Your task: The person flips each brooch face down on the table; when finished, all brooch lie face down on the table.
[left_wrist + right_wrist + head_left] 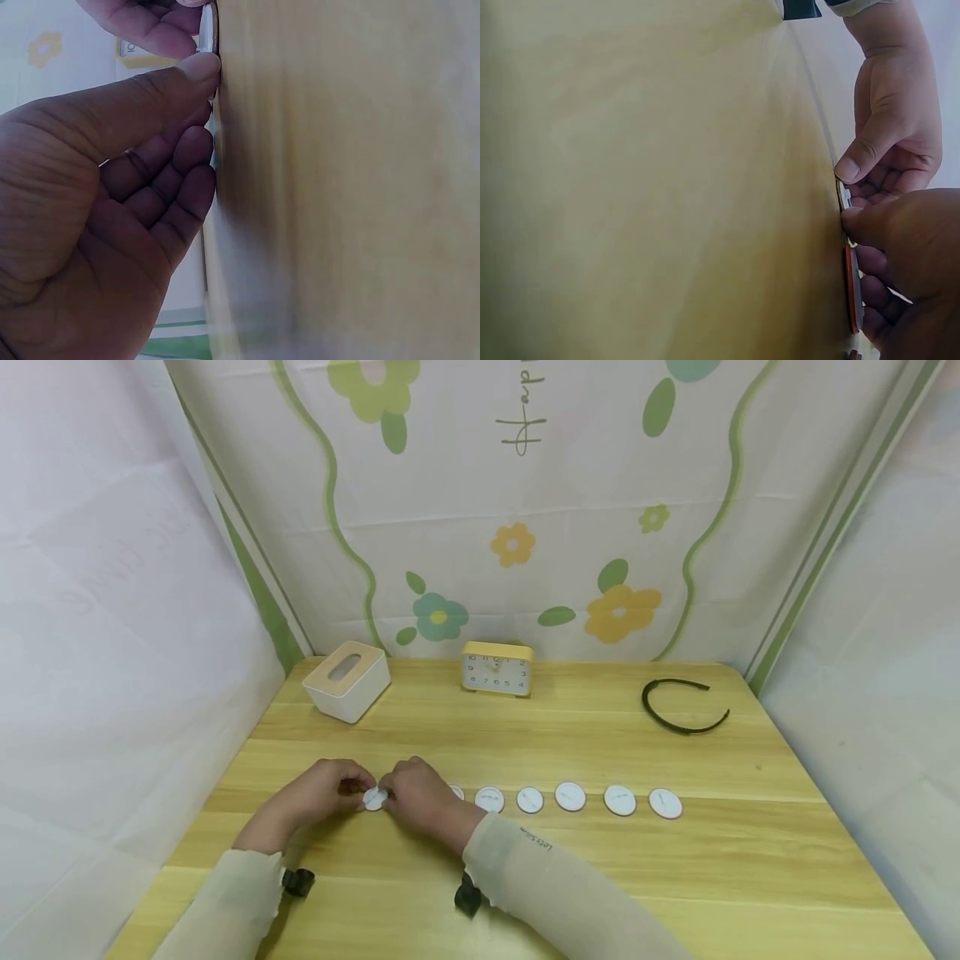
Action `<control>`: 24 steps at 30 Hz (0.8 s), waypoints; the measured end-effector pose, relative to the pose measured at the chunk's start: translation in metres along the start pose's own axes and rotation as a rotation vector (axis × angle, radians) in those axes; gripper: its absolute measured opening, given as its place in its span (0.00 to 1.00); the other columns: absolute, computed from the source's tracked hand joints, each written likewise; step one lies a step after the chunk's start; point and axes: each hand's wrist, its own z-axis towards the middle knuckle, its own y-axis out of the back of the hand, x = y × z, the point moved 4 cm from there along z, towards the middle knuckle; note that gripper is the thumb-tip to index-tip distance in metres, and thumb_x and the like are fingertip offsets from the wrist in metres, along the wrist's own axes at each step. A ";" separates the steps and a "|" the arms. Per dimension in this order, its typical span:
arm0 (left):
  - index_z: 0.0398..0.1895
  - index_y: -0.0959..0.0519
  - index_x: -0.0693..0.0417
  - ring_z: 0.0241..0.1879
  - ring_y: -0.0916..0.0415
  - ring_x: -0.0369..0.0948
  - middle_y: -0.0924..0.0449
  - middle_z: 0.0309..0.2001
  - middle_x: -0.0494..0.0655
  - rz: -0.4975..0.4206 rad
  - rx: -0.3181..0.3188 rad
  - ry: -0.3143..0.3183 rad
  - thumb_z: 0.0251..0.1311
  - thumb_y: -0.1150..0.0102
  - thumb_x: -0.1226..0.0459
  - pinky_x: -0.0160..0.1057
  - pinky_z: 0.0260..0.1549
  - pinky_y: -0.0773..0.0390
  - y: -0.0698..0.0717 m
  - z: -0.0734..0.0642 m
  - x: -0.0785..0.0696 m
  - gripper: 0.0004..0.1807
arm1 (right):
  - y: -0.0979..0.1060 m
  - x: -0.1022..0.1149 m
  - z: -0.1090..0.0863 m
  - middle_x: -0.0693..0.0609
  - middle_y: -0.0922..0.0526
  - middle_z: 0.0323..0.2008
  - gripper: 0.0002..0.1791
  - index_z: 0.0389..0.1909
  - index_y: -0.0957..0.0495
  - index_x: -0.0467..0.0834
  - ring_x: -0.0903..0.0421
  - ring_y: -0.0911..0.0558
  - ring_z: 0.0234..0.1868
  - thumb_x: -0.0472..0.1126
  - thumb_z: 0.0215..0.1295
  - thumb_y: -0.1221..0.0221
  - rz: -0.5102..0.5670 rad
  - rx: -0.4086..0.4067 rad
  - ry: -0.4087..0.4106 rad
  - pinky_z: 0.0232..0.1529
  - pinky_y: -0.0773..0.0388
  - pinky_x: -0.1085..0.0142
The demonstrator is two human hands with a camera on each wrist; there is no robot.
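On the table, a small round white pin badge (375, 799) lies with its pin side up between both hands. My left hand (321, 795) pinches its left edge with thumb and fingers. From the other side my right hand (423, 797) grips the right edge. In the right wrist view both thumbs meet the thin rim of the badge (844, 196). A second badge with a red rim (853, 289) sits under the curled fingers of the right hand. Further right runs a row of several similar badges (570, 797), one partly hidden by the right hand.
Toward the back stand a white tissue box (348, 685) with a wooden top and a yellow-framed clock (497, 669). A dark headband (663, 720) lies at the back right. Printed cloth walls (450, 485) border the wooden table (712, 877).
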 end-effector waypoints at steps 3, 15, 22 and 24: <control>0.48 0.10 0.48 0.49 0.15 0.38 0.11 0.47 0.38 0.009 0.001 -0.004 0.68 0.26 0.67 0.39 0.51 0.15 0.001 -0.001 -0.001 0.09 | 0.000 0.001 0.001 0.59 0.09 0.45 0.12 0.56 0.10 0.51 0.62 0.17 0.46 0.47 0.77 0.33 -0.028 0.004 0.012 0.56 0.26 0.70; 0.54 0.11 0.47 0.50 0.16 0.38 0.11 0.49 0.38 0.024 0.029 0.043 0.67 0.24 0.64 0.43 0.53 0.16 0.001 -0.001 0.000 0.13 | 0.007 0.000 -0.002 0.58 0.10 0.47 0.14 0.58 0.11 0.49 0.61 0.19 0.46 0.49 0.78 0.35 0.055 0.019 -0.005 0.57 0.25 0.69; 0.62 0.15 0.56 0.55 0.15 0.44 0.11 0.53 0.45 0.077 -0.017 0.072 0.74 0.31 0.59 0.53 0.57 0.15 0.007 0.008 -0.009 0.18 | 0.027 -0.018 -0.014 0.53 0.13 0.61 0.22 0.68 0.16 0.48 0.53 0.20 0.64 0.51 0.80 0.37 0.152 0.023 -0.102 0.70 0.24 0.61; 0.65 0.16 0.59 0.58 0.15 0.49 0.11 0.56 0.49 0.092 -0.056 0.061 0.77 0.34 0.58 0.56 0.58 0.15 0.008 0.012 -0.015 0.20 | 0.035 -0.026 -0.019 0.51 0.14 0.63 0.23 0.69 0.17 0.48 0.51 0.21 0.67 0.51 0.80 0.37 0.164 0.009 -0.125 0.72 0.24 0.58</control>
